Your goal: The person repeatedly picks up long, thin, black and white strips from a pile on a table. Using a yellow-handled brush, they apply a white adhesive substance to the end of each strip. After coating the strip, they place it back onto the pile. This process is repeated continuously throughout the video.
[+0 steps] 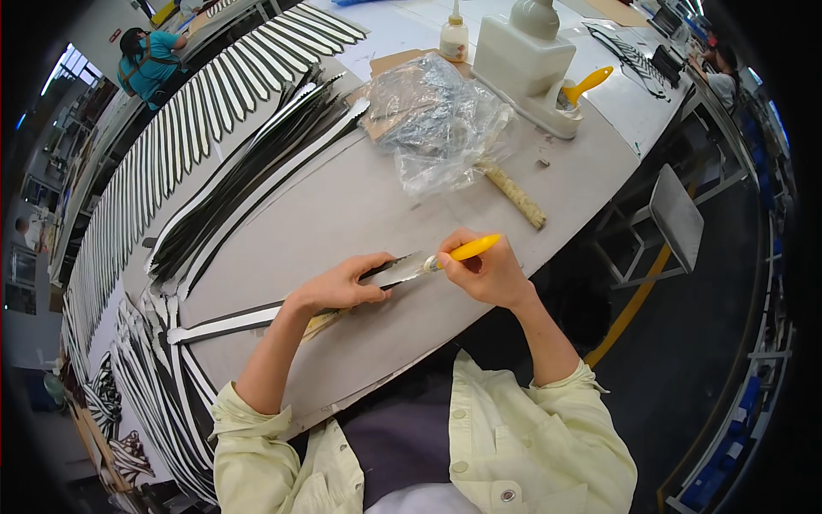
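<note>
My right hand [493, 273] grips a yellow-handled brush [475, 247], its bristles touching the end of a black-edged white strip [244, 321]. Across that strip lies my left hand [343, 283], thumb and fingers on either edge near the brushed end. From under my left wrist the strip runs left to a pile of similar strips [138, 360]. A yellowish piece [321, 324] shows partly beneath my left hand. Farther up the grey work surface [308, 218] lies a bundle of dark strips [237, 186].
Crumpled clear plastic [443, 115] and a crusted stick [514, 193] lie beyond my right hand. Behind stand a white dispenser [523, 58], another yellow brush [587, 83] and a small bottle [454, 38]. Strips [192, 128] line the far side. A stool [674, 218] stands right; people work nearby.
</note>
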Available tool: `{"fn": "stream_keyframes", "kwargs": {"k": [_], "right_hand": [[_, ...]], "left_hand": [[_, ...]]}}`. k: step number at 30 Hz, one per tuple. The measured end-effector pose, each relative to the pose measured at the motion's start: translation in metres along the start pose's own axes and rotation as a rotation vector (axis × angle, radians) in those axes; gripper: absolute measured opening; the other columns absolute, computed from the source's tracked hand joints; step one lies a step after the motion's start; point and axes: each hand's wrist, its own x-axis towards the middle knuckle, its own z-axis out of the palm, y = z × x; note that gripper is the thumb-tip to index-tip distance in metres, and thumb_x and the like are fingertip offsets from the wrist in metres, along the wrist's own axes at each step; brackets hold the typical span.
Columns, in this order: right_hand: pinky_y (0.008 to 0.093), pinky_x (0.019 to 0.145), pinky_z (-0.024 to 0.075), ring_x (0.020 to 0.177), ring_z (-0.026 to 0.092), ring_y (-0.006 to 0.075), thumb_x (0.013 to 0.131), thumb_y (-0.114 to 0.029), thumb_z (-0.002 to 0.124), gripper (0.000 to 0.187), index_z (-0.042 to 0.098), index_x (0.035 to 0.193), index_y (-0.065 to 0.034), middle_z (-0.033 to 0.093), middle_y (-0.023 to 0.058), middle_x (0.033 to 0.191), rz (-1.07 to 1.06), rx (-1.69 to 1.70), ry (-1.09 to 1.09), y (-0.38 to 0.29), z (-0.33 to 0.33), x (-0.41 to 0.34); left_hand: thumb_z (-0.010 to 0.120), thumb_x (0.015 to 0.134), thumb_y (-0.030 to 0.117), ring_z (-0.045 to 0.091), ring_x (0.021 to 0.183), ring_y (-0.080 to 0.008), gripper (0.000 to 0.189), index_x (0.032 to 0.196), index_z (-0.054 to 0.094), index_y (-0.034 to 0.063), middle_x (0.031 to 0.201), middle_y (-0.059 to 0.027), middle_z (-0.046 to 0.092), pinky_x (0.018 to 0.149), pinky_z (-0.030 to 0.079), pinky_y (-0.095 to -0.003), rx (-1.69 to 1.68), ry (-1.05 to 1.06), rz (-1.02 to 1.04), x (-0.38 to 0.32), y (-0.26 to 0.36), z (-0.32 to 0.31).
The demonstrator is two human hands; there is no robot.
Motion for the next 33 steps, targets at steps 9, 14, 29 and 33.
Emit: {"fn": "stream_keyframes", "kwargs": {"k": [9,14,29,33], "right_hand": [[0.0206,0.048,0.0354,0.054,0.046,0.0026,0.086,-0.007,0.067,0.006,0.064,0.086,-0.0013,0.057,-0.0015,0.065,-0.053,-0.041,0.253,0.001,-0.019,-0.002],[0.0205,0.056,0.0428,0.064,0.055,0.0051,0.092,-0.004,0.062,0.01,0.063,0.102,-0.0031,0.061,0.0012,0.076,-0.066,0.184,0.427,-0.02,0.011,-0.008],[0.0266,0.077,0.0498,0.08,0.063,0.0143,0.093,0.001,0.051,0.014,0.057,0.105,-0.0029,0.064,0.0071,0.083,-0.164,0.397,0.329,-0.022,0.042,0.047],[0.0313,0.081,0.0498,0.084,0.062,0.0176,0.094,-0.003,0.048,0.016,0.054,0.109,-0.0033,0.063,0.0104,0.087,-0.142,0.564,0.345,-0.02,0.025,0.032]], "left_hand": [[0.065,0.085,0.015,0.057,0.083,-0.0087,0.036,0.119,0.06,0.0043,0.091,-0.0005,0.064,0.071,0.045,-0.0252,0.064,0.3,0.326,0.006,-0.017,0.008],[0.065,0.093,0.019,0.063,0.072,-0.0101,0.019,0.097,0.068,0.0001,0.081,-0.0039,0.069,0.064,0.048,-0.0232,-0.26,0.553,0.308,-0.007,-0.005,0.024],[0.058,0.086,0.003,0.062,0.066,-0.0352,0.009,0.084,0.053,-0.0036,0.067,-0.0178,0.06,0.06,0.048,-0.0433,0.676,0.51,0.543,0.006,0.065,0.076],[0.06,0.092,0.016,0.069,0.077,-0.0269,0.027,0.105,0.054,-0.0062,0.076,-0.0145,0.066,0.068,0.054,-0.0357,0.113,0.332,0.465,0.03,0.073,0.069]]}}
